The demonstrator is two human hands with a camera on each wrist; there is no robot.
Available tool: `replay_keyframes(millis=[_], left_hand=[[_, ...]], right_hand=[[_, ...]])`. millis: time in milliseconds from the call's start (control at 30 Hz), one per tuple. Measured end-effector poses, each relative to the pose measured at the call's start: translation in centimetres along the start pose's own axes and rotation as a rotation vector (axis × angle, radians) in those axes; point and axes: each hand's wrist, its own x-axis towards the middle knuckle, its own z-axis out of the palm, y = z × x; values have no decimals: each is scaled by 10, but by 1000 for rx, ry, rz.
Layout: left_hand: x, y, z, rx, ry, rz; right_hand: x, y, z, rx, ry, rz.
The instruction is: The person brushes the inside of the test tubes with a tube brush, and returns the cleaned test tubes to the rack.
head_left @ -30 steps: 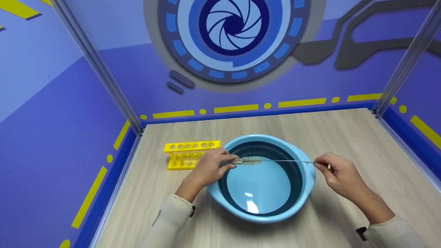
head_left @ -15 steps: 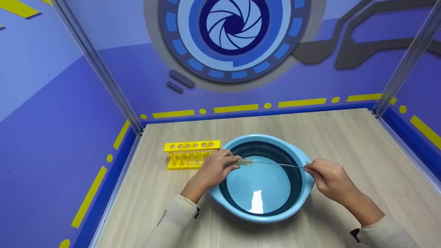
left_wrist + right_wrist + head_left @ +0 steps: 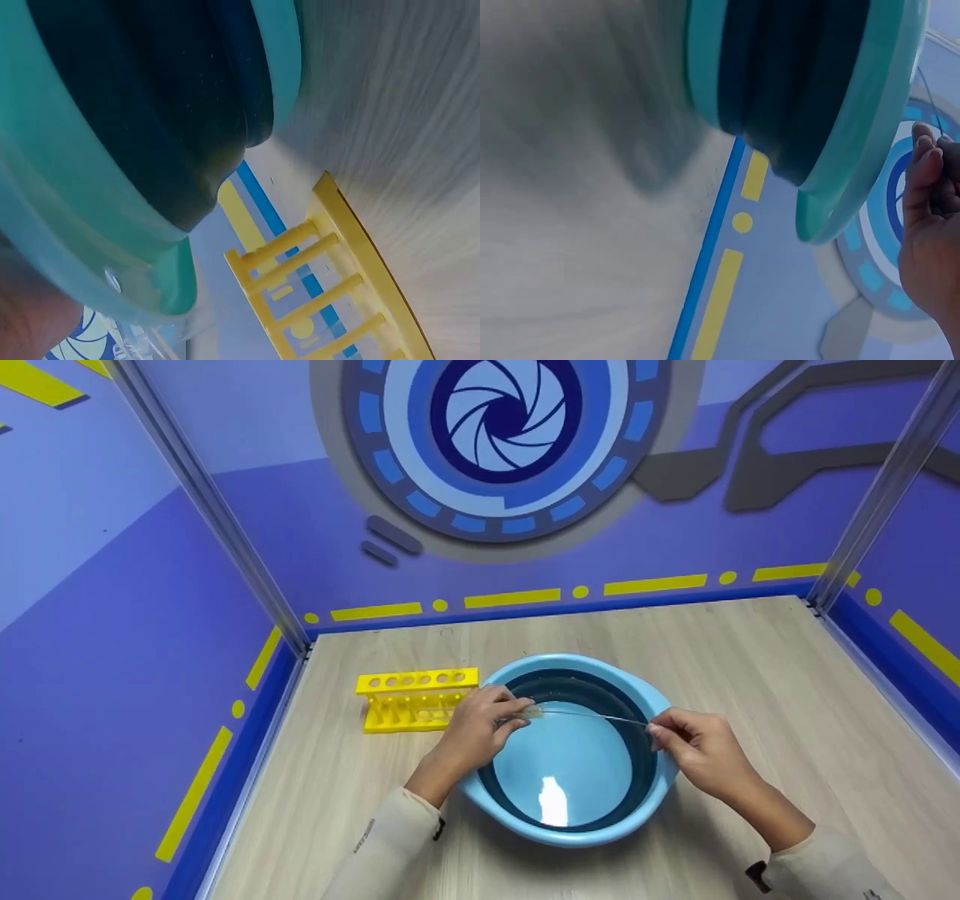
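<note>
Holding a clear test tube (image 3: 433,715) about level, L hand (image 3: 480,725) has thumb + fingers clamped round it, w/ closed end sticking out L, in front of the yellow tube rack (image 3: 416,682) in head view. R hand (image 3: 703,746) pinches the thin wire stem of a test-tube brush (image 3: 535,712) btwn thumb & fingertips, nr its R end. Bristles show at the tube's R end, just past L fingertips; how far in, can't tell, fingers cover it. Stem runs R across the wash basin (image 3: 577,838), lt blue rim, dk blue wall, pale blue floor w/ bright glare patch.

Basin stands on the wood-grain table (image 3: 765,682) under tube + brush, R hand over its R handle side. In L wrist view its side blocks most of L hand. Rack stands upright just L of basin, 6 holes in top bar; L hand hides its lower R corner in head view. Behind: blue/purple back wall (image 3: 442,574) w/ yellow dashes, metal corner post (image 3: 217,510) at L. Both sleeves off-white.
</note>
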Motion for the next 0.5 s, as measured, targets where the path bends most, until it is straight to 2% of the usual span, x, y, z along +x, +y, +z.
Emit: replay_keyframes(millis=[100,167,267,500], left_hand=[[2,6,2,20,21,45],[3,10,4,41,33,85],[6,14,7,52,52,124],[9,18,11,37,101,105]], right_hand=[[3,-8,3,92,-107,169],[5,-11,7,153,-170,238],[7,-15,14,219,-223,273],[9,-18,27,299,-225,297]])
